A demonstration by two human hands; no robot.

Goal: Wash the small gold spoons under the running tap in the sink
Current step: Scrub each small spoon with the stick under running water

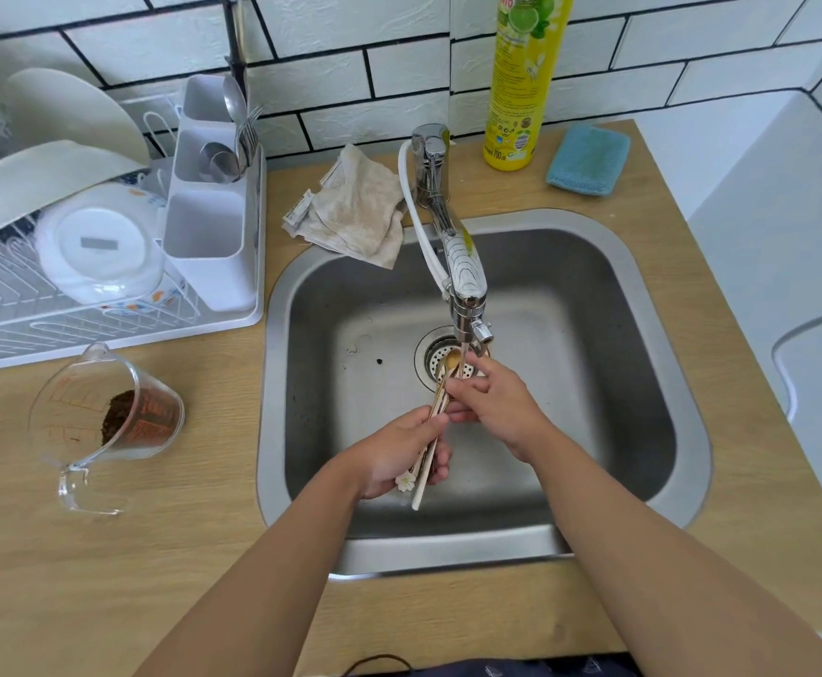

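Over the steel sink [643, 295], the left hand [399, 452] grips the gold spoons [441, 398] by their handles, bowls pointing to twelve o'clock under the tap [463, 266], while the right hand [492, 398] pinches them midway.

Home kitchen, small scale. Stainless steel sink [643, 305] set into a wood-look counter [106, 554], chrome tap [453, 246] at centre, white brick-pattern tiles [399, 66] across the top of the frame. White dish rack [106, 324] with plates and cutlery at upper left; yellow dish soap bottle [521, 80] and blue sponge [590, 161] at upper right.
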